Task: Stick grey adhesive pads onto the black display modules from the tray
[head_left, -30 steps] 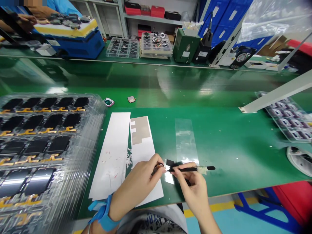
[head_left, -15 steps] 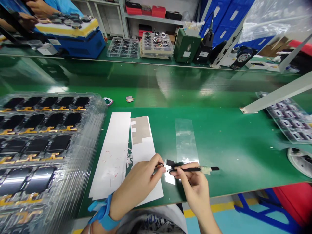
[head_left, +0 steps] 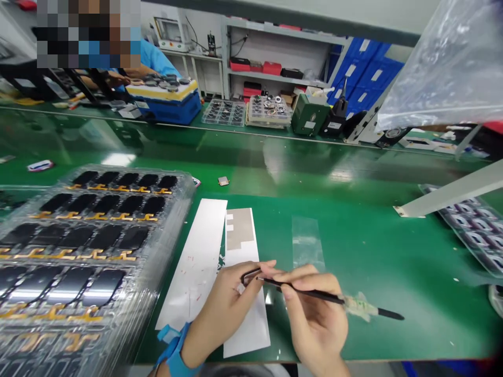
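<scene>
My left hand [head_left: 226, 298] pinches a small dark flat part [head_left: 248, 276] between thumb and fingers, just above a white backing sheet [head_left: 243, 314]. My right hand [head_left: 314, 314] grips black tweezers [head_left: 330, 297], whose tip touches the part by my left fingertips. Bits of tape cling to the tweezers' far end. A grey sticker patch [head_left: 239, 228] lies on the sheet's far end. A second white sheet [head_left: 196, 262] lies to its left. A blue strap [head_left: 175, 343] circles my left wrist.
A stack of clear trays [head_left: 78, 246] with black screen parts fills the left. A clear film strip [head_left: 307, 243] lies on the green bench [head_left: 373, 246]. Another parts tray [head_left: 471, 225] and a white bar [head_left: 451, 191] sit right. A person in blue [head_left: 157, 55] works at the far bench.
The view has tilted up and shifted. Both hands have lifted the part and tweezers off the bench, closer to me. The tweezers now slant down to the right.
</scene>
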A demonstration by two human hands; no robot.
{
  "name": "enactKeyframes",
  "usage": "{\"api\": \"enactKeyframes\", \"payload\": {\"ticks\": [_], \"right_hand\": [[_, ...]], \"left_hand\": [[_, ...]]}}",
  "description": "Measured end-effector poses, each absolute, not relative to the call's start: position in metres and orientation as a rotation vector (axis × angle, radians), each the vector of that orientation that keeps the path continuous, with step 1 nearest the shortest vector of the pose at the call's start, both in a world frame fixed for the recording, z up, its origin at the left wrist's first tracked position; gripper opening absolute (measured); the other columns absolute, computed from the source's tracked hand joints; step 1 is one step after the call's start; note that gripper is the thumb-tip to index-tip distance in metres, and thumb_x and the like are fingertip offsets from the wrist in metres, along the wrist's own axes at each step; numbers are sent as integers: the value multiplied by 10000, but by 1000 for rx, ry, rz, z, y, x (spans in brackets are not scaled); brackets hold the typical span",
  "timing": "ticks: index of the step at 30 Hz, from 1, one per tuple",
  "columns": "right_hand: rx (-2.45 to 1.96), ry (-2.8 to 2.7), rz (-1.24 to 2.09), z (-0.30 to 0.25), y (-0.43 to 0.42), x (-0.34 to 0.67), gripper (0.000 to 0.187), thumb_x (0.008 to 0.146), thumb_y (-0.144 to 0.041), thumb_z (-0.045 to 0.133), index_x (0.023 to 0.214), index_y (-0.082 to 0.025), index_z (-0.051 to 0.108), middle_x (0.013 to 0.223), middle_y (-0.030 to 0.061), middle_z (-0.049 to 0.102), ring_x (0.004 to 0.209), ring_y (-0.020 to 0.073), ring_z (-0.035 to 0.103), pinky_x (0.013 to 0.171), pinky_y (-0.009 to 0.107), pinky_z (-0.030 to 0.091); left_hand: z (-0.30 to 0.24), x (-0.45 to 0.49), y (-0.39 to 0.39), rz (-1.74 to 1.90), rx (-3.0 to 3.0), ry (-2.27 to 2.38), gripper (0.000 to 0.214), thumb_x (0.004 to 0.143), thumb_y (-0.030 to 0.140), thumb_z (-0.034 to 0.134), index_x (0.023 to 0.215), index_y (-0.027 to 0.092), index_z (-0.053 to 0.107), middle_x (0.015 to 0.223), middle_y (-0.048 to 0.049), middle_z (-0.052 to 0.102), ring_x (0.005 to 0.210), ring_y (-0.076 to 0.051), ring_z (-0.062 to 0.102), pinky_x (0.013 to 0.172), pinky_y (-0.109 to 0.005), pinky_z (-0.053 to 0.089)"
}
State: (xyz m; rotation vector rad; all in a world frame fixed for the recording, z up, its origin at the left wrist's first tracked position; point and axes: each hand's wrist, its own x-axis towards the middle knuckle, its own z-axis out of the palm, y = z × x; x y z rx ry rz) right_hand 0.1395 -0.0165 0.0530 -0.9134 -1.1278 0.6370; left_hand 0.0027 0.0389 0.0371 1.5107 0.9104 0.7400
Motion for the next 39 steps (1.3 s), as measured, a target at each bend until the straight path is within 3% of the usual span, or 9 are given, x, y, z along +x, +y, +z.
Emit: {"api": "enactKeyframes", "payload": {"ticks": [2, 5, 7, 10, 14, 21, 28, 33, 39], "right_hand": [[-887, -1190, 643, 51, -10, 135, 266, 910, -18, 523, 1023, -253, 576, 927, 44, 677, 983, 216, 701, 847, 428, 614], [-845, -1228, 662, 51, -5, 132, 276, 920, -17, 504, 1045, -256, 563, 952, 46, 667, 1020, 228, 694, 872, 460, 605], [-820, -1228, 659, 53, -4, 130, 284, 925, -13, 490, 1057, -255, 557, 964, 43, 660, 1021, 225, 696, 882, 461, 605], [-804, -1227, 645, 58, -4, 128, 304, 925, -2, 477, 1071, -258, 552, 971, 33, 654, 999, 211, 701, 883, 451, 610], [-811, -1252, 641, 61, -1, 126, 270, 925, -29, 505, 1051, -260, 566, 941, 33, 658, 957, 203, 706, 848, 436, 625], [-880, -1094, 786, 51, 6, 128, 122, 956, -142, 527, 980, -261, 534, 861, 1, 601, 807, 175, 738, 601, 263, 632], [-845, -1053, 745, 48, 5, 128, 130, 959, -140, 525, 993, -266, 534, 890, 5, 603, 886, 185, 730, 733, 321, 633], [-824, -1044, 763, 46, 5, 122, 168, 961, -110, 507, 1007, -268, 541, 893, 6, 598, 882, 173, 729, 715, 298, 633], [-891, -1002, 801, 40, 6, 125, 130, 974, -149, 496, 1004, -272, 525, 897, 7, 595, 876, 165, 724, 689, 274, 635]], "left_hand": [[37, 1, 39, 774, 1556, 926, 271, 923, 196, 521, 1091, 212, 732, 1067, -71, 749, 909, -204, 681, 857, -325, 527], [38, 2, 39, 788, 1594, 956, 279, 912, 206, 537, 1111, 194, 732, 851, -49, 756, 704, -184, 649, 707, -306, 548], [39, 3, 39, 802, 1556, 955, 274, 895, 213, 564, 1106, 182, 736, 762, -30, 737, 671, -180, 639, 670, -291, 544], [41, 3, 38, 812, 1504, 944, 285, 881, 214, 586, 1127, 190, 727, 784, -27, 737, 702, -187, 654, 702, -296, 548], [42, 0, 37, 816, 1552, 910, 277, 914, 198, 542, 1125, 219, 721, 910, -43, 739, 826, -195, 662, 859, -335, 522], [36, -2, 36, 779, 1599, 945, 355, 968, 215, 448, 1303, 207, 565, 777, -15, 687, 666, -154, 613, 647, -263, 510], [37, -2, 40, 822, 1650, 1011, 325, 948, 189, 450, 1190, 189, 667, 810, -26, 683, 647, -139, 584, 656, -256, 498], [37, -3, 42, 870, 1721, 1015, 342, 936, 142, 450, 1177, 199, 686, 774, -14, 642, 686, -141, 575, 662, -244, 484], [33, -2, 39, 921, 1652, 1077, 284, 926, 199, 517, 1160, 198, 677, 752, -11, 681, 662, -139, 619, 664, -229, 512]]}}
